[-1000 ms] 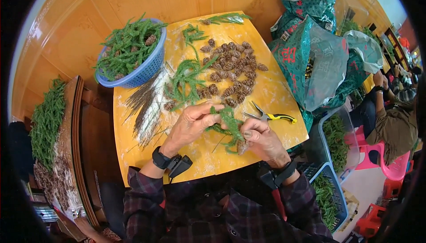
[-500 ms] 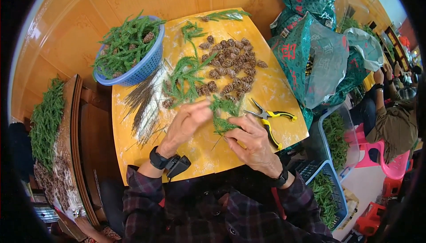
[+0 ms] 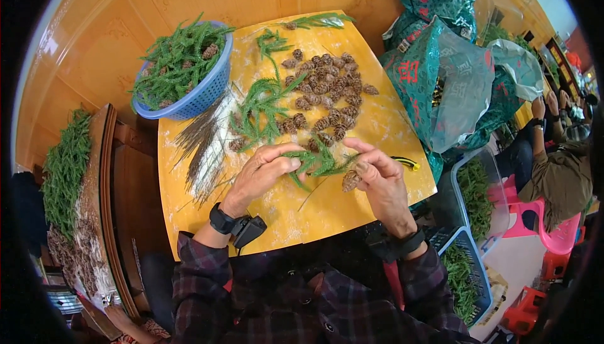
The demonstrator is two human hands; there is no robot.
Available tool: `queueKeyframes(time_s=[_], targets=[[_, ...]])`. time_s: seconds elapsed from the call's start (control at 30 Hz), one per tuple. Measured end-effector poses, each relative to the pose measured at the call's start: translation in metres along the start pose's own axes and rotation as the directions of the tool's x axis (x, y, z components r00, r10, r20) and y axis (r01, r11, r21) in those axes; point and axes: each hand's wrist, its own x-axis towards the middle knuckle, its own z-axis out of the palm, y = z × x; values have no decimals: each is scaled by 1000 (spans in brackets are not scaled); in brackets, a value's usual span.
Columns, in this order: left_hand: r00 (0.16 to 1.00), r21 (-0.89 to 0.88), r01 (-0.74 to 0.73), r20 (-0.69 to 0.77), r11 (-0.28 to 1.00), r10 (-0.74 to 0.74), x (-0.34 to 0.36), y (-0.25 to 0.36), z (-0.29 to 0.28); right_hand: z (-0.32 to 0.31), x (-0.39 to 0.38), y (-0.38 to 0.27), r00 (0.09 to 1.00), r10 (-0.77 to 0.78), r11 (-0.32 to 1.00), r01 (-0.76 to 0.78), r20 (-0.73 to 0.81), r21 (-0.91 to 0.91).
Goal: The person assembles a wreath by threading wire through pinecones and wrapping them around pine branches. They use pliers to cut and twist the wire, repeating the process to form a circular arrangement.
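Note:
Between my hands, above the near part of the yellow table, hangs a green artificial pine sprig (image 3: 324,161). My left hand (image 3: 267,171) pinches its left end between thumb and fingers. With my right hand (image 3: 380,183) I grip a brown pine cone (image 3: 351,181), which touches the sprig's right end; whether the two are joined I cannot tell. Just beyond lies a loose heap of pine cones (image 3: 330,86). Left of the heap are more green sprigs (image 3: 261,108) and a bundle of thin dark wires (image 3: 204,149). Pliers with yellow-black handles (image 3: 408,163) are mostly hidden behind my right hand.
A blue basket (image 3: 195,102) of sprigs and cones stands at the table's far left corner. Green sacks (image 3: 409,92) crowd the right side, above bins (image 3: 469,243) of greenery. Another table (image 3: 104,218) with greenery stands at left. Other people sit at far right.
My right hand has moved slightly right and turned, bringing a pine cone into view and covering most of the pliers. My left hand has come onto the sprig's left end.

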Motion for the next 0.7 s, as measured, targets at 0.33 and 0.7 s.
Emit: queueKeyframes(time_s=[0.33, 0.7], targets=[[996, -16, -23, 86, 1000, 25, 0, 11, -1, -8, 0, 2, 904, 212, 971, -149, 372, -189], [993, -178, 42, 113, 983, -22, -4, 16, 3, -8, -3, 8, 895, 262, 965, -242, 361, -100]])
